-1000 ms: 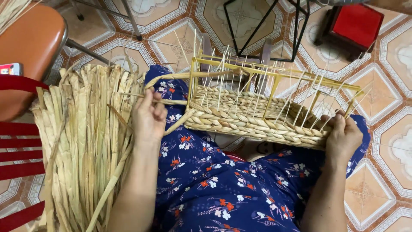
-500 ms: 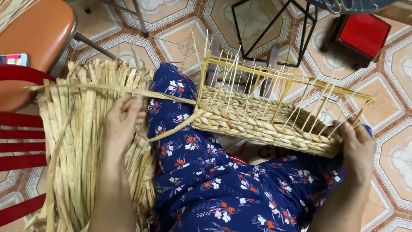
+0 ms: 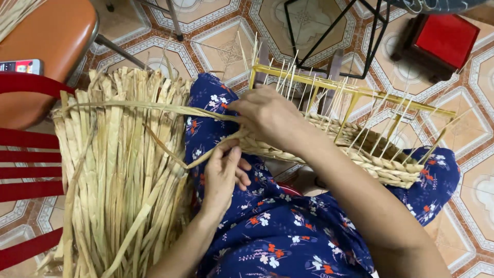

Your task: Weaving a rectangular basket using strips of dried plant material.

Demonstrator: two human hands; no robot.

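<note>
A half-woven straw basket (image 3: 360, 149) lies across the person's lap, its long axis running from upper left to lower right, thin stakes pointing upward. The right hand (image 3: 270, 116) is closed on the basket's left end. The left hand (image 3: 224, 172) pinches a straw strand (image 3: 149, 106) that stretches leftward over a straw bundle (image 3: 118, 175).

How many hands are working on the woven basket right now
2. The left hand grips a straw strand at the near left end of the basket; the right hand presses on its left end from above. No other hands are visible.
</note>
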